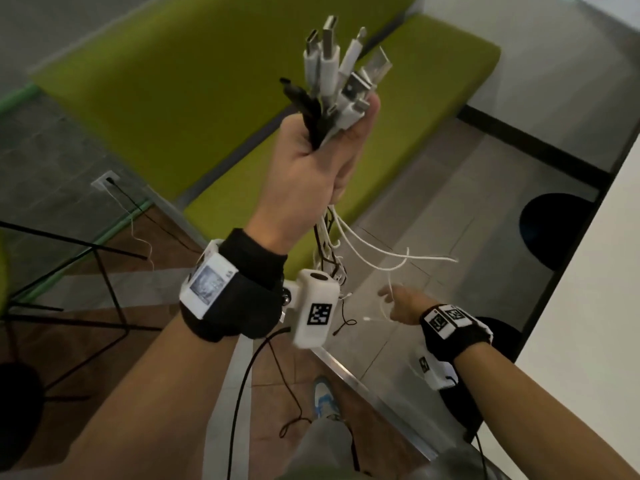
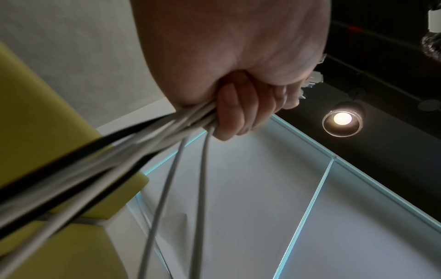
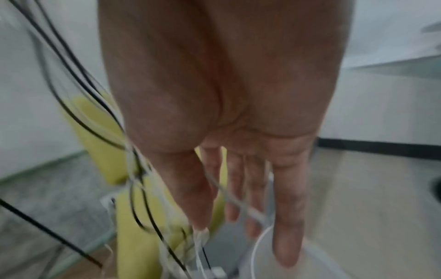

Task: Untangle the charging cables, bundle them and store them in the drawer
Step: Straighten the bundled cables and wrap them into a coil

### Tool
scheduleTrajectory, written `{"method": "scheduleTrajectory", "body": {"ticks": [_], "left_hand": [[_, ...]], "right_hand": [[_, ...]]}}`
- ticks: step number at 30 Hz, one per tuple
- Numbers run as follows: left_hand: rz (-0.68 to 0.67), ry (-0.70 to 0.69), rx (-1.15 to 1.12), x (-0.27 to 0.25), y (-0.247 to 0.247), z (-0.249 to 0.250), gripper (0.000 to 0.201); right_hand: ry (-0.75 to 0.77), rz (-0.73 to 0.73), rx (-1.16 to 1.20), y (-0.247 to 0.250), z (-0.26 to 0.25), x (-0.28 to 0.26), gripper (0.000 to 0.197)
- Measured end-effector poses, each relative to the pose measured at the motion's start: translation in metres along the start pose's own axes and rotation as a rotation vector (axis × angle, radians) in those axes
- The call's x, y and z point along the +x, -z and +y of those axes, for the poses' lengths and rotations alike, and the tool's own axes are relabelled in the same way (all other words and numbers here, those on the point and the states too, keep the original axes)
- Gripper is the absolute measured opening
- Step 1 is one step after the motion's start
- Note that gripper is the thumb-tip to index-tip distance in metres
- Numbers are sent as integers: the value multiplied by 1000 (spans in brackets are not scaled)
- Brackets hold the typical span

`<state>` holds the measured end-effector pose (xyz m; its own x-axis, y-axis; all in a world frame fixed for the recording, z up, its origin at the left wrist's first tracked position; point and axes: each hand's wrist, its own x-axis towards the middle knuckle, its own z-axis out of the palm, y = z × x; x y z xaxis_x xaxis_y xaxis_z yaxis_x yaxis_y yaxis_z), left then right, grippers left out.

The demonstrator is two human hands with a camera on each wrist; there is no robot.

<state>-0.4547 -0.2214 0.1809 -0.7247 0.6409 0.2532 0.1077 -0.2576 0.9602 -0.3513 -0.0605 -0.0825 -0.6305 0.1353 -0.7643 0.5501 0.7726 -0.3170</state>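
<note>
No readable writing; only square black-white marker tags on wrist units. Left hand (image 1: 313, 168) raised, fist clamped round bunch of white and black charging cables (image 1: 332, 95), USB plugs fanned up, tails dangling w/ loops. Right hand (image 1: 403, 304) low, fingers straight, thin white strand across them.

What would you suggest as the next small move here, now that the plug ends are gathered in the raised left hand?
Probably run the right hand down through the hanging charging cables to comb them apart. The left hand grips them just below the plugs, while the strands beneath still loop and cross. The right hand's fingers are straight, with a white strand lying across them, so nothing is gripped there yet.
</note>
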Motion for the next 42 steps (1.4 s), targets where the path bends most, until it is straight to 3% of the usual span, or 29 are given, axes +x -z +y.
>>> {"method": "scheduleTrajectory", "body": {"ticks": [4,6,9,11,14,17,23,25,27,29,31,35,39,41,42], "left_hand": [[3,13,2,0,2,-1,45],[-10,25,-1,-2,2,-1,48],[-25,32,1,-3,0,-3,54],[-38,28,-6,-2,-2,-2,53],[-43,24,-32,-2,-3,-2,52],[-21,0,-71,-4,0,2,54],[-22,-57,-58,-5,1,13,47],[-26,-42,-41,-9,0,9,50],[-13,-22,-36,-13,-4,4,53],[1,-15,-53,-15,-4,4,55],[7,-17,-55,-15,-3,6,54],[11,33,4,-19,-13,2,45],[15,21,59,-14,-21,8,50],[38,-3,79,-10,-18,13,50],[45,-15,81,-9,-16,14,51]], "right_hand": [[34,163,-62,36,-36,-44,40],[84,383,-18,53,-52,-75,32],[469,779,281,69,-81,-113,21],[751,743,362,69,-98,-117,30],[928,633,251,51,-113,-95,32],[836,555,122,29,-123,-65,15],[450,196,-31,-7,-110,-18,27],[406,112,-56,-11,-107,-10,7],[437,37,22,-14,-102,-1,17],[448,-38,117,-17,-92,5,44],[372,-82,112,-26,-80,11,62],[250,-71,-58,-33,-69,21,40],[249,93,-76,-15,-66,20,7],[226,129,-52,-15,-58,19,3],[206,144,-42,-17,-55,17,13]]}}
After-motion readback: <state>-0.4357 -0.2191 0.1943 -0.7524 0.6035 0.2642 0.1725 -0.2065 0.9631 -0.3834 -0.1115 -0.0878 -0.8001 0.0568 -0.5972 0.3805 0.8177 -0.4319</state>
